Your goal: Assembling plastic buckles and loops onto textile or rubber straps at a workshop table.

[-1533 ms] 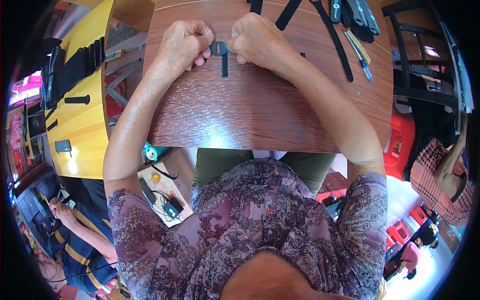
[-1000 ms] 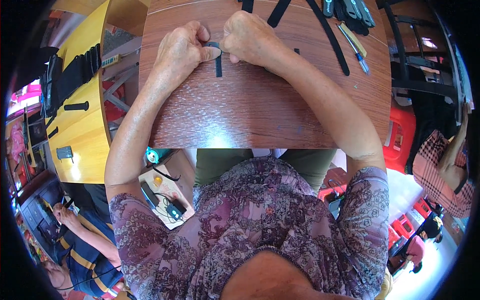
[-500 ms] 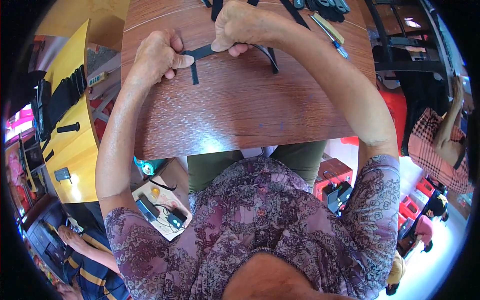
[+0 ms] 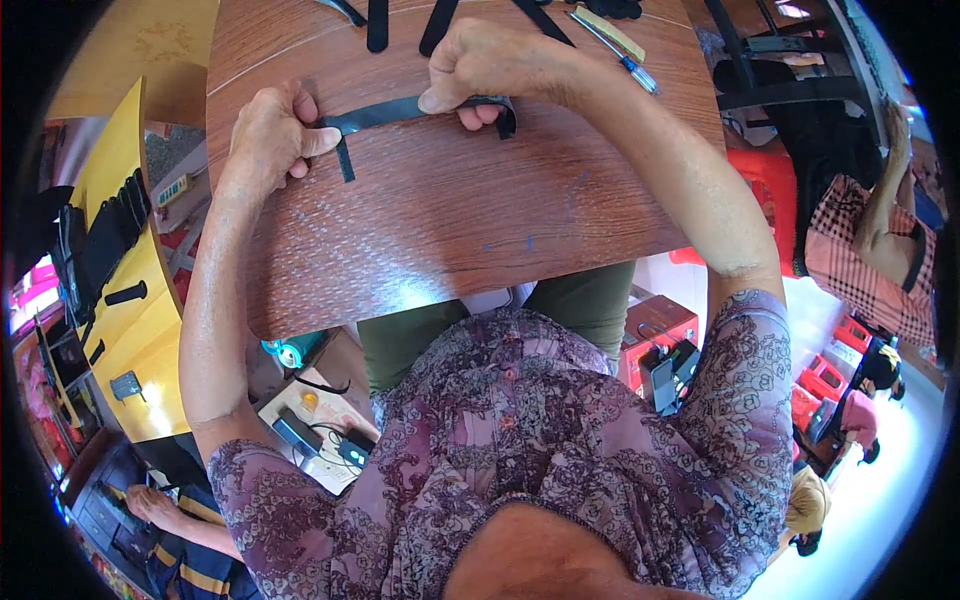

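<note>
A black strap (image 4: pixel 380 116) is stretched between my two hands, just over the brown wooden table. My left hand (image 4: pixel 270 135) pinches one end between thumb and fingers, and a short black tail hangs down beside the thumb. My right hand (image 4: pixel 482 75) is closed round the strap farther along. Past those fingers the strap curls over and drops toward the tabletop. Whether the strap touches the table cannot be made out.
More black straps (image 4: pixel 378 25) lie at the table's far edge (image 4: pixel 470 210). A blue-handled screwdriver (image 4: pixel 638 73) rests at the far right. A yellow table (image 4: pixel 150 345) with black strips stands to my left. Co-workers sit on both sides; a red stool (image 4: pixel 760 200) is at right.
My hands have moved apart, so a longer stretch of the strap shows between them. My left hand sits farther left. The whole view has shifted a little.
</note>
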`<state>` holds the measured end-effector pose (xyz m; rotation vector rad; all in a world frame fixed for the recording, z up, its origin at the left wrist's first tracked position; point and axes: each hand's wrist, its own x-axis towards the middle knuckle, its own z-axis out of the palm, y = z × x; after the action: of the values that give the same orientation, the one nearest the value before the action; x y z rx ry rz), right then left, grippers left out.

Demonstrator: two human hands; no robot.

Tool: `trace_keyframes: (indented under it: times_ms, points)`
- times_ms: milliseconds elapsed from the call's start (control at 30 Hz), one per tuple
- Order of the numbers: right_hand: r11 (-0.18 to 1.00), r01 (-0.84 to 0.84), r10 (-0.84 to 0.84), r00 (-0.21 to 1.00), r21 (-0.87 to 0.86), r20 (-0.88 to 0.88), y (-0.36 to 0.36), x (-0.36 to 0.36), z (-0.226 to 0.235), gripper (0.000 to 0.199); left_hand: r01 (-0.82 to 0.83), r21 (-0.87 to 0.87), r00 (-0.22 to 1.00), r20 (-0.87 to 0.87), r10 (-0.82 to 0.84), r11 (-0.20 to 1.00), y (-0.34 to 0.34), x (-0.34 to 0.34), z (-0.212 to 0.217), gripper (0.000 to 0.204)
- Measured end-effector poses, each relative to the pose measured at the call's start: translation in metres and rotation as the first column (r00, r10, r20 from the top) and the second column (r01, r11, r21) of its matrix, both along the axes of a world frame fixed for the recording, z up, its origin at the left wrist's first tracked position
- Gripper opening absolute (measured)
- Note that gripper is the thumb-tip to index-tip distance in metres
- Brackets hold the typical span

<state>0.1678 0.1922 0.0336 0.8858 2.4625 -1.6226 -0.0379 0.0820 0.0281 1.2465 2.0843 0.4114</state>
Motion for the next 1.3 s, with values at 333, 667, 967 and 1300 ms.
trace_keyframes:
  times_ms: [333,667,967,1300]
  points:
    - [0.919,-0.11,0.036,0.98,0.379,0.197,-0.011,-0.003,0.006,0.031,0.013,-0.059,0.998,-0.062,-0.017,0.998,0.002,0.003,0.006,0.023]
    - [0.99,-0.005,0.016,0.997,0.141,-0.077,0.029,0.013,-0.011,0.021,0.021,-0.053,0.997,-0.069,-0.024,0.998,0.0,0.002,0.009,0.023]
    - [0.98,0.037,-0.02,0.996,0.193,-0.089,0.038,0.028,-0.019,0.009,0.045,-0.025,0.998,-0.045,-0.046,0.999,-0.001,0.001,0.008,0.023]
    - [0.986,0.118,-0.103,0.987,0.121,-0.124,0.036,0.051,-0.017,0.006,0.02,-0.042,0.999,-0.03,-0.021,0.999,0.002,0.0,0.005,0.025]
